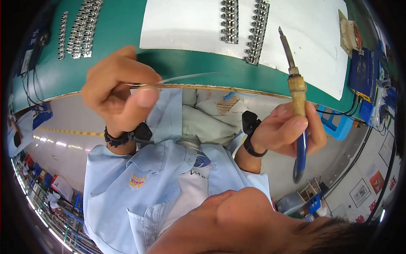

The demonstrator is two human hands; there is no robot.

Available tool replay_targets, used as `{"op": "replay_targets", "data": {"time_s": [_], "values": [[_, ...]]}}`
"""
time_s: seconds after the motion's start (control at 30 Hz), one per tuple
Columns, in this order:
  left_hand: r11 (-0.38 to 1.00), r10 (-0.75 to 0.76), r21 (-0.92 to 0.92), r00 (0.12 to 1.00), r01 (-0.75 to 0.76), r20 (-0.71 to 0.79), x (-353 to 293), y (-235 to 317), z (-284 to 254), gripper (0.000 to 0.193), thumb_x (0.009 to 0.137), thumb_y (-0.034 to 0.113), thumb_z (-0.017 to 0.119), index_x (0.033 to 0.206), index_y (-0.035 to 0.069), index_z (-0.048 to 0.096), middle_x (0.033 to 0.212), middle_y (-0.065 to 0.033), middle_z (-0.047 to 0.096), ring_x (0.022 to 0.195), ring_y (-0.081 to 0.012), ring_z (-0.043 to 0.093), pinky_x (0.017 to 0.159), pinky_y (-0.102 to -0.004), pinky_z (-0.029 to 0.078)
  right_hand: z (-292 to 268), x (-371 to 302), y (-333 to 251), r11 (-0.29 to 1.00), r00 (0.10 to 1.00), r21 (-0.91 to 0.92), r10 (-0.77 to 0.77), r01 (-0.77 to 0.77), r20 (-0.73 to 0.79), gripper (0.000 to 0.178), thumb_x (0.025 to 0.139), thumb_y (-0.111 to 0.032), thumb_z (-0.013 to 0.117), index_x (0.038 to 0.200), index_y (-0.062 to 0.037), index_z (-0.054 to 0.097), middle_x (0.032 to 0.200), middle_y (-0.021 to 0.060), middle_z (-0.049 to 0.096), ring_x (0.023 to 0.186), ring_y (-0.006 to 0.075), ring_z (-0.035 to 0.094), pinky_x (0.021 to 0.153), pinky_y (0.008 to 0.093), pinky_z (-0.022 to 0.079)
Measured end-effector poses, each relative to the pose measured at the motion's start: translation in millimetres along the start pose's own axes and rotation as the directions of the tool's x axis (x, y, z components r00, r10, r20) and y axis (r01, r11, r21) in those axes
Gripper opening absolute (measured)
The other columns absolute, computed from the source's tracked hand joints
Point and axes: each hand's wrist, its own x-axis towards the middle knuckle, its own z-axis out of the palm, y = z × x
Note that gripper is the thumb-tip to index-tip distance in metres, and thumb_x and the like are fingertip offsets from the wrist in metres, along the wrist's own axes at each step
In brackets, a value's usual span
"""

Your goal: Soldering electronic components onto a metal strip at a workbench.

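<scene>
My right hand (281,134) is closed around the handle of a soldering iron (297,86), which has a blue lower grip and a tan collar. Its dark metal tip points up over the white sheet and touches nothing. Between thumb and forefinger, my left hand (118,91) pinches a thin, shiny solder wire (186,77). The free end of the wire stretches right, above the green bench edge, apart from the iron. Two rows of small metal parts, a left row (230,21) and a right row (256,34), lie beyond the hands on the white sheet (182,27).
More metal part strips (84,29) lie on the green bench (122,29) at the far left. A worn tan block (350,34) stands at the right beside a blue box (364,74) with cables. A blue plastic crate (338,123) is below the bench's right end.
</scene>
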Motion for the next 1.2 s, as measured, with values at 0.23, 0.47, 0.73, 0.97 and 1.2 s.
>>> {"op": "replay_targets", "data": {"time_s": [0.23,0.47,0.73,0.97,1.2], "values": [[0.801,-0.580,0.346,0.778,0.489,0.241,31,23,23,0.038,0.093,0.022,0.071,0.067,0.002,0.054,0.053,-0.0043,0.049,0.046,-0.0166,0.046,0.047,-0.0334,0.032,5,28,38,0.997,0.992,0.004,-0.081,0.081,0.100,0.030,0.103,-0.020,0.058,0.118,0.0068,0.057,0.074,0.0127,0.060,0.053,0.0119,0.050,0.048,0.0240,0.039],[0.624,-0.451,0.743,0.888,0.242,0.090,45,22,71,0.035,0.086,0.033,0.079,0.099,0.010,0.055,0.058,-0.0056,0.057,0.051,-0.0249,0.061,0.047,-0.0387,0.042,1,28,45,0.986,0.972,-0.098,-0.116,0.138,0.204,0.028,0.105,-0.018,0.058,0.118,0.0068,0.062,0.073,0.0068,0.052,0.054,0.0103,0.047,0.050,0.0246,0.036],[0.621,-0.456,0.730,0.889,0.286,0.040,44,22,52,0.029,0.082,0.021,0.076,0.105,0.011,0.060,0.059,-0.0044,0.054,0.051,-0.0236,0.057,0.049,-0.0377,0.041,2,23,37,0.999,0.991,-0.032,0.008,-0.004,0.132,0.025,0.103,-0.016,0.058,0.116,0.0046,0.064,0.073,0.0077,0.054,0.062,0.0170,0.049,0.057,0.0305,0.038],[0.713,-0.440,0.606,0.898,0.353,-0.005,33,11,10,0.033,0.080,0.007,0.073,0.112,0.008,0.068,0.063,0.0005,0.029,0.055,-0.0102,0.031,0.051,-0.0284,0.026,14,19,33,0.991,0.997,-0.118,-0.064,0.068,0.036,0.025,0.105,-0.019,0.056,0.110,0.0052,0.059,0.065,0.0075,0.052,0.057,0.0150,0.046,0.052,0.0293,0.038],[0.785,-0.405,0.508,0.914,0.354,-0.010,25,0,4,0.033,0.078,0.007,0.080,0.108,0.008,0.068,0.064,0.0017,0.031,0.054,-0.0092,0.030,0.050,-0.0283,0.024,20,18,33,0.972,0.994,-0.214,-0.105,0.097,-0.023,0.036,0.105,-0.029,0.057,0.112,0.0066,0.059,0.069,0.0089,0.055,0.051,0.0147,0.048,0.051,0.0277,0.039]]}}
